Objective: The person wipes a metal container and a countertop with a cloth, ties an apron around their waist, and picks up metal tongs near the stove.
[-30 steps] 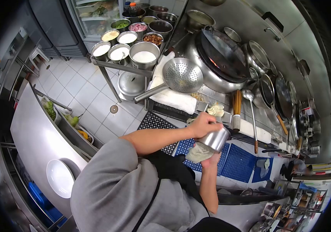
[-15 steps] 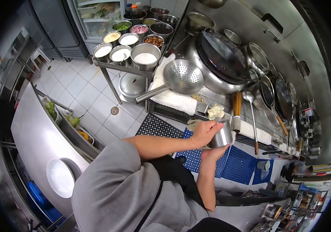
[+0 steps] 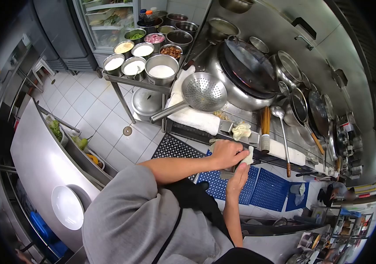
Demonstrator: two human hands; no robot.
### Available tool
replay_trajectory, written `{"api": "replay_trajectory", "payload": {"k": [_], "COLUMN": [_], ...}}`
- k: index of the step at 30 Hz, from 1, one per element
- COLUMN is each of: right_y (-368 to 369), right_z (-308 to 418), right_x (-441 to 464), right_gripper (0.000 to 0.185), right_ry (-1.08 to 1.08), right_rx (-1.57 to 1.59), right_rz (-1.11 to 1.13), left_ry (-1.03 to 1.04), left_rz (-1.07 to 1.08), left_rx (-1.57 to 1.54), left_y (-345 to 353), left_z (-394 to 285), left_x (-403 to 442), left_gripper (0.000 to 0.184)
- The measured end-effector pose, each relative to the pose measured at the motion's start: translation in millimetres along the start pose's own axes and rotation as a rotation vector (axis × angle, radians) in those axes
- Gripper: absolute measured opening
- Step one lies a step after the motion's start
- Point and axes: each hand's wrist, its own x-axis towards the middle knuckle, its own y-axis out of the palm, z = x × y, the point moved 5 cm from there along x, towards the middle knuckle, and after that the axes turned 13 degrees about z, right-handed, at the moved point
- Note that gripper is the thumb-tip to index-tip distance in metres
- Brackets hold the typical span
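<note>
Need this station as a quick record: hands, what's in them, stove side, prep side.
left hand: curled over pale cloth
right hand: below left hand, at the cloth
object between hands: mostly hidden, unclear
stove side: wok; perforated strainer, handle over white towel; bamboo brush beside ladle
prep stand: metal pots of ingredients
counter: white plate

A restaurant kitchen — wok range, hanging pans, ingredient pots, perforated ladle.
</note>
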Motion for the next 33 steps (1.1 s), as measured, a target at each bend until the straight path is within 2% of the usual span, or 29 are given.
{"api": "replay_trajectory", "payload": {"k": [2, 6, 8, 10, 11, 14, 17, 18, 21, 23, 24, 25, 27, 28, 31, 32, 33], "right_y": [-6, -20, -21, -15, -11, -6, 4, 8, 19, 25, 32, 35, 26, 23, 10, 7, 10], "right_z": [-25, -19, -42, -43, -43, -63, -81, -75, -61, -66, -68, -57, -69, -67, -86, -90, -76], "right_x": [4, 5, 1, -6, -8, -11, -18, -16, -14, -22, -24, -21, -17, -17, -11, -13, -13], "right_gripper": [0.057, 0.066, 0.073, 0.076, 0.077, 0.071, 0.068, 0.068, 0.061, 0.055, 0.047, 0.046, 0.046, 0.047, 0.046, 0.044, 0.043], "right_ry": [0.145, 0.483, 0.610, 0.650, 0.669, 0.739, 0.748, 0.734, 0.693, 0.672, 0.631, 0.631, 0.551, 0.639, 0.615, 0.666, 0.632], "right_rx": [0.285, 0.763, 1.003, 1.010, 1.014, 0.942, 0.946, 0.968, 1.214, 1.411, 1.509, 1.506, 1.378, 1.391, 1.246, 1.228, 1.264], "right_rz": [0.001, -0.040, 0.055, 0.090, 0.107, -0.060, -0.110, -0.086, 0.029, 0.138, 0.028, -0.028, -0.003, -0.009, 0.129, 0.112, 0.063], "left_ry": [0.056, 0.131, 0.145, 0.129, 0.187, 0.307, 0.112, 0.086, 0.177, 0.094, -0.094, -0.030, 0.091, 0.165, 0.320, 0.225, 0.255], "left_rz": [-0.006, 0.083, 0.196, 0.337, 0.315, 0.233, 0.414, 0.478, 0.415, 0.441, 0.465, 0.442, 0.400, 0.395, 0.281, 0.413, 0.356], "left_rx": [-0.044, -0.165, -0.246, -0.375, -0.301, -0.061, 0.246, 0.269, 0.135, -0.362, -0.745, -0.689, -0.571, -0.477, -0.213, -0.048, -0.026], "left_y": [-1, 0, 5, 11, 11, 21, 33, 29, 10, 8, 15, 14, 8, 5, 3, 9, 4], "left_z": [-4, -5, 1, 9, 11, 13, -8, -14, -9, 7, 18, 19, 19, 17, -9, -14, -22], "left_x": [-3, -3, -3, -6, -6, -6, -15, -13, -4, 3, 2, 4, 4, 5, 3, -1, -3], "left_gripper": [0.044, 0.047, 0.048, 0.047, 0.043, 0.033, 0.034, 0.044, 0.046, 0.049, 0.047, 0.046, 0.045, 0.038, 0.031, 0.028, 0.028]}}
